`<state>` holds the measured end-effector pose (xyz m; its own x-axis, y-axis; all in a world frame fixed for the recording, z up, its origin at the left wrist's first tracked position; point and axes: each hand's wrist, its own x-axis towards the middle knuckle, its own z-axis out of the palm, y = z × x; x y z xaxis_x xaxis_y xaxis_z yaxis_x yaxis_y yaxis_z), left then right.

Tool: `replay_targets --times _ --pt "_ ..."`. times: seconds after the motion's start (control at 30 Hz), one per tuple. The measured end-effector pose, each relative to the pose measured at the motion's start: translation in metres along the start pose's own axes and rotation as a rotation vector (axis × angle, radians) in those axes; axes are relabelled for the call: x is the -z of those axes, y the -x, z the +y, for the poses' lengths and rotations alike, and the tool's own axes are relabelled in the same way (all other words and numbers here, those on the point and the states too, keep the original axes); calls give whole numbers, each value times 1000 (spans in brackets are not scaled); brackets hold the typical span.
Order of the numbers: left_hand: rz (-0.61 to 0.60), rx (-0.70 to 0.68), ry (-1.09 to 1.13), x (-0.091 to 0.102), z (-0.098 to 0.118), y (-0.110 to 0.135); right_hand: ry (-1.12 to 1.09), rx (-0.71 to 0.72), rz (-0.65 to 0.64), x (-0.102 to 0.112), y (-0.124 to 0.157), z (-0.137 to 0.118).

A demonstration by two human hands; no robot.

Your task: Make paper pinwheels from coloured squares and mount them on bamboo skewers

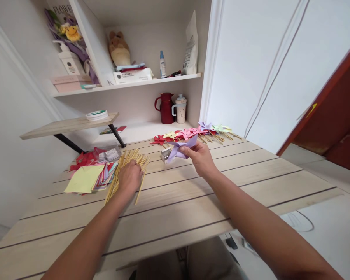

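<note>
Pinched between thumb and fingers, a purple paper pinwheel [177,151] is in my right hand [202,157], raised over the table. My left hand [130,177] rests on a loose pile of thin wooden sticks [114,181], its fingers curled down onto them; the fingertips are partly hidden. Just behind the pinwheel stands a small white box [165,154] with shiny little items in it, partly covered. Left of the sticks lies a stack of coloured paper squares [86,179], a yellow one on top.
Finished pinwheels on sticks [189,134] lie in a row at the table's back. A clear bag with red pieces [89,157] sits behind the paper. A wooden riser [72,125] stands back left. On the counter are a dark red jug [166,109] and a cup [181,111].
</note>
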<state>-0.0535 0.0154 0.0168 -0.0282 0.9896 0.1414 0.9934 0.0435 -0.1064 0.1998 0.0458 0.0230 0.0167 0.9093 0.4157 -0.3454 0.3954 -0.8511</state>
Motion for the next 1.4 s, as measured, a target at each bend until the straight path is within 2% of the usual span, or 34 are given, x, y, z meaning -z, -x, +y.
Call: replay_targets --times 0.3,0.63,0.83,1.03,1.2,1.3,1.4 --pt "-22 51 -63 6 7 -7 18 7 -25 1 2 1" --pt "-21 1 -161 12 11 -5 -3 -4 -16 0 2 0" --pt "6 -2 -168 8 8 -4 2 -13 -16 0 1 0" --pt "61 3 -153 3 -2 0 10 -11 -32 1 2 2" --pt "150 -46 -89 8 -1 10 8 -20 -28 1 2 2" --pt "142 -122 0 15 4 16 13 -22 -21 -1 3 0" --pt "82 -141 46 20 9 20 28 -23 -23 -2 4 -3"
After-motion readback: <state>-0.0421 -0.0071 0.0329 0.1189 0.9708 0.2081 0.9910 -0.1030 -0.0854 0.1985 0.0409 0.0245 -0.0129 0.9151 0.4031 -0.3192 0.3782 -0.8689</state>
